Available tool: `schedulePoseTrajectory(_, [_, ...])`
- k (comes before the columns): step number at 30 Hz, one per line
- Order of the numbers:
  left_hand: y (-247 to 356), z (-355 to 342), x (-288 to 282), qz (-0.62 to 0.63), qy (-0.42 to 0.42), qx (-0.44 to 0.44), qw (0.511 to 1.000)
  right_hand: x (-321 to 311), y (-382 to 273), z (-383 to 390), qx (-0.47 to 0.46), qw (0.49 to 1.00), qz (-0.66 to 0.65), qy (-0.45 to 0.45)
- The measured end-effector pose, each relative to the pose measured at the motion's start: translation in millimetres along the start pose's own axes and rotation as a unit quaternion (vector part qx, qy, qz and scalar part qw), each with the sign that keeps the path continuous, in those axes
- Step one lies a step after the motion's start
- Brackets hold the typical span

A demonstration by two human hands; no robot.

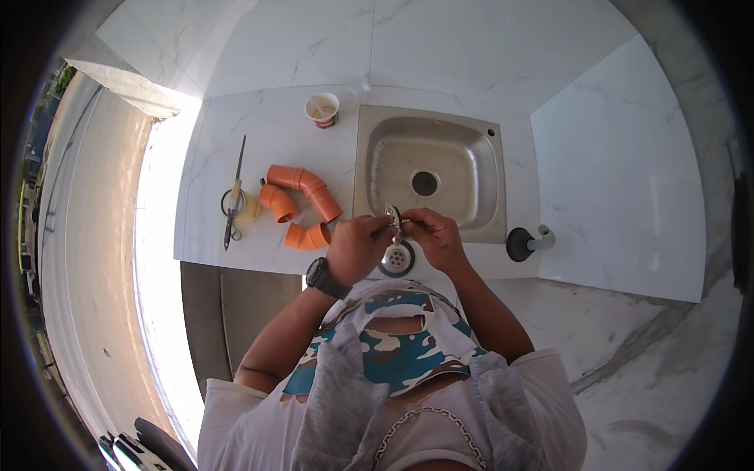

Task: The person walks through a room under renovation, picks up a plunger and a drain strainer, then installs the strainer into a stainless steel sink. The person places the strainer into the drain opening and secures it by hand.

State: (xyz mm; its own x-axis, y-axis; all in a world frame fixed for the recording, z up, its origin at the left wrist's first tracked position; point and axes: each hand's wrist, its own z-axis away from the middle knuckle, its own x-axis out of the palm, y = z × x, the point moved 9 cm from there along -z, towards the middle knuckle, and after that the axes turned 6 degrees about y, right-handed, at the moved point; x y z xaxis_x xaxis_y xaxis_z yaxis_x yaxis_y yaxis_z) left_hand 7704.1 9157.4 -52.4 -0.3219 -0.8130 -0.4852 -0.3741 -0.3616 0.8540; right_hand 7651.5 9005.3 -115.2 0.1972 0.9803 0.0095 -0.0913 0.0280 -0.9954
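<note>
With our left hand (357, 242) and our right hand (433, 235) both closed in a pinch, we grip one small metal fitting (395, 223) over the near rim of one stainless-steel sink (428, 115). Just below the fitting, near the front edge of the table (334, 149), we find one round drain strainer (397, 259). We count three orange pipe fittings (318, 196) and one paper cup (322, 110) to the left, and one black-and-grey drain connector (520, 245) to the right

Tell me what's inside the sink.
In the sink shows a round drain hole, too dark to tell what is down it. The left hand and right hand cover parts of the near edge.
</note>
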Motion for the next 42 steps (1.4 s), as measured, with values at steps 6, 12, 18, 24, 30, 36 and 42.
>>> schedulePoseTrajectory(6, [-0.8,1.2,5.1,0.061,0.002,-0.015,0.998,-3.6,-2.7,1.7,-0.001,1.0,-0.009,-0.009])
schedulePoseTrajectory(12, [-8.6,1.9,18.8,0.072,-0.056,-0.054,0.994,-8.0,0.2,4.9,-0.023,1.0,-0.012,-0.015])
schedulePoseTrajectory(18, [-0.3,3.8,15.2,0.025,-0.011,-0.023,0.999,-14.5,9.0,7.4,-0.005,1.0,-0.014,0.01])
schedulePoseTrajectory(24, [7.8,6.2,7.8,0.044,0.071,0.043,0.996,-13.6,17.4,9.8,0.021,0.996,-0.082,0.024])
schedulePoseTrajectory(30, [-1.7,5.5,12.5,0.066,0.038,-0.007,0.997,-13.3,19.8,10.1,0.017,0.994,-0.101,0.042])
schedulePoseTrajectory(36, [-11.2,7.3,16.3,0.199,0.02,-0.08,0.976,-14.8,16.1,8.3,0.017,0.994,-0.102,0.037])
schedulePoseTrajectory(42, [-12.3,8.2,14.0,0.21,0.036,-0.08,0.974,-10.8,3.6,10.4,0.004,0.996,-0.081,0.031])
